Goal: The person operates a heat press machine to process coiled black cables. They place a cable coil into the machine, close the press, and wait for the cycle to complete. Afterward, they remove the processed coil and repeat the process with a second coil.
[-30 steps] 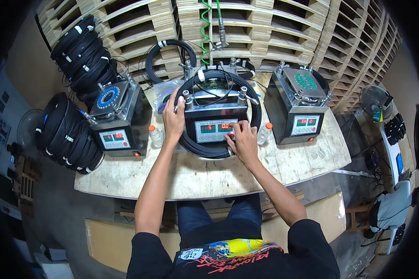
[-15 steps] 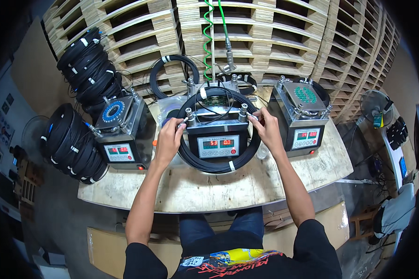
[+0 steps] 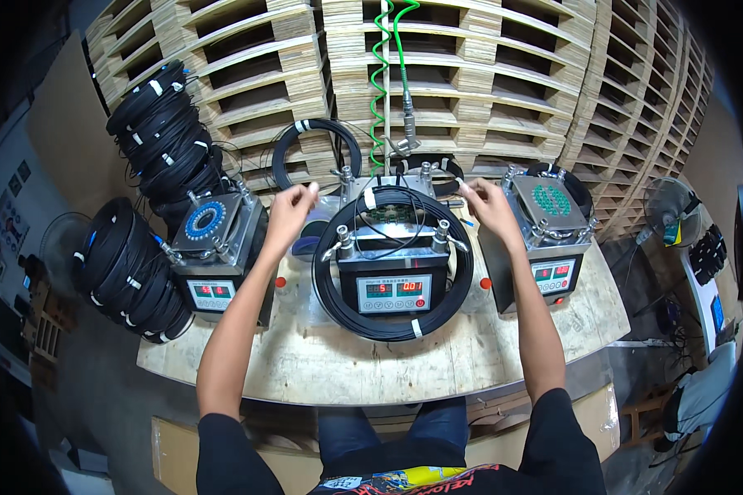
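One curled left hand (image 3: 291, 216) at ten o'clock, curled right hand (image 3: 490, 206) at two, clear the black coil's (image 3: 380, 330) edge; pinching indiscernible; bare tabletop (image 3: 388, 368) at six.

A factory-style workshop: metal machines (image 3: 371, 264) with lit digital displays (image 3: 409, 289) stand on a wooden workbench (image 3: 371, 371), beside piles of coiled black cable (image 3: 169, 140); behind, a green hose (image 3: 400, 62) hangs before stacked wooden pallets (image 3: 524, 91).
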`<state>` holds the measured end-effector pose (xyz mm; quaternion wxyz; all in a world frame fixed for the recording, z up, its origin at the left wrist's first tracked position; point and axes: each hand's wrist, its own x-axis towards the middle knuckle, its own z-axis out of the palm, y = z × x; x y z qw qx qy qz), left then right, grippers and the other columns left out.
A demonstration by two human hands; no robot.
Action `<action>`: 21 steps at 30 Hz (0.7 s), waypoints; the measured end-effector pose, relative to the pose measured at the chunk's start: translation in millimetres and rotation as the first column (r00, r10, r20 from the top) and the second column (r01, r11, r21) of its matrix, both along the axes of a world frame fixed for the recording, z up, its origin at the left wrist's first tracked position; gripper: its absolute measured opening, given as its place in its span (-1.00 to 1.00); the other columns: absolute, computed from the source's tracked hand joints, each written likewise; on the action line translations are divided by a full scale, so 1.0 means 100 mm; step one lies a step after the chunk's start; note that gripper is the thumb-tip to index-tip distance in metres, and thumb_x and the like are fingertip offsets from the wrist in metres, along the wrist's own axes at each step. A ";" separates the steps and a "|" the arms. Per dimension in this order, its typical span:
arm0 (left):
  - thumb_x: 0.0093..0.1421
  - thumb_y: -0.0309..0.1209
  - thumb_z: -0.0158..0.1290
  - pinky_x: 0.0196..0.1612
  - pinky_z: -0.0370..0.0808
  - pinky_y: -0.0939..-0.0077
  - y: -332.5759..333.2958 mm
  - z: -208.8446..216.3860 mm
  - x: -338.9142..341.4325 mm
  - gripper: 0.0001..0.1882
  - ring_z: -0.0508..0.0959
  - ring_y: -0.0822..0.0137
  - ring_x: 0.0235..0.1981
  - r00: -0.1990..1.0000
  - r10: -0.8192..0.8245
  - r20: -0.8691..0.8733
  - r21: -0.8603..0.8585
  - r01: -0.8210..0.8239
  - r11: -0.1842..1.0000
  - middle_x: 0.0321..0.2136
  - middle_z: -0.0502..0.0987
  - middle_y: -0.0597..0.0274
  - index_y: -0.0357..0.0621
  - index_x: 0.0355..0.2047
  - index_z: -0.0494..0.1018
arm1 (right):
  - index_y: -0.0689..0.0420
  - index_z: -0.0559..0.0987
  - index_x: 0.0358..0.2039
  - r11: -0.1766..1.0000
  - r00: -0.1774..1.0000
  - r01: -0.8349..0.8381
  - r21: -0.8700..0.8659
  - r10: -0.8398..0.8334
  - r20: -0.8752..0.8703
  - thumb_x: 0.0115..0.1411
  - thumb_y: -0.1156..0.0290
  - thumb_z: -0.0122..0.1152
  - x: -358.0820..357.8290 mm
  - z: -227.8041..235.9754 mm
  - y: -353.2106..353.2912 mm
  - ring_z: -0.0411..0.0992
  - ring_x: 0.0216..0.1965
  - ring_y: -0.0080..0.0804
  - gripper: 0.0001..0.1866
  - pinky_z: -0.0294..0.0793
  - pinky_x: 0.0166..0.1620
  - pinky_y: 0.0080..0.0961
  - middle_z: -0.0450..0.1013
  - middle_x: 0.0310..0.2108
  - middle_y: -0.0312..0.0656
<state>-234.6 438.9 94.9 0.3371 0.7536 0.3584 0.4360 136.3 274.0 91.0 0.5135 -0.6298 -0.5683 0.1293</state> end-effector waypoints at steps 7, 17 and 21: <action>0.19 0.20 0.17 -0.60 0.33 0.44 1.09 -0.51 0.56 -0.35 0.49 0.38 -0.60 0.943 0.331 -0.029 -0.403 -0.315 0.859 -0.53 0.57 0.24 -0.25 -0.22 0.62 | 0.07 0.49 0.12 0.959 0.959 -0.139 -0.246 0.068 -0.275 0.47 0.23 -0.02 0.31 -0.27 1.43 0.23 -0.75 -0.58 -0.67 0.16 -0.72 -0.56 0.44 -0.61 -0.30; 0.23 0.07 0.23 -0.61 0.13 0.64 1.16 -0.75 0.85 -0.64 0.24 0.60 -0.65 0.919 0.282 0.277 -0.634 -0.046 0.772 -0.60 0.32 0.58 0.13 -0.16 0.63 | 0.07 0.45 -0.08 0.923 0.952 -0.134 -0.360 0.019 -0.305 0.42 0.24 0.09 0.40 -0.44 1.73 0.21 -0.74 -0.57 -0.79 0.12 -0.69 -0.51 0.36 -0.67 -0.32; 0.29 -0.08 0.21 -0.65 0.33 0.59 1.15 -0.54 0.81 -0.63 0.33 0.56 -0.63 0.956 0.208 0.205 -0.602 -0.044 0.797 -0.53 0.44 0.43 0.08 0.03 0.58 | 0.09 0.56 -0.25 0.968 0.988 0.100 -0.231 -0.123 -0.088 0.39 0.33 0.13 0.39 -0.57 1.95 0.26 -0.75 -0.58 -0.87 0.14 -0.70 -0.50 0.39 -0.70 -0.32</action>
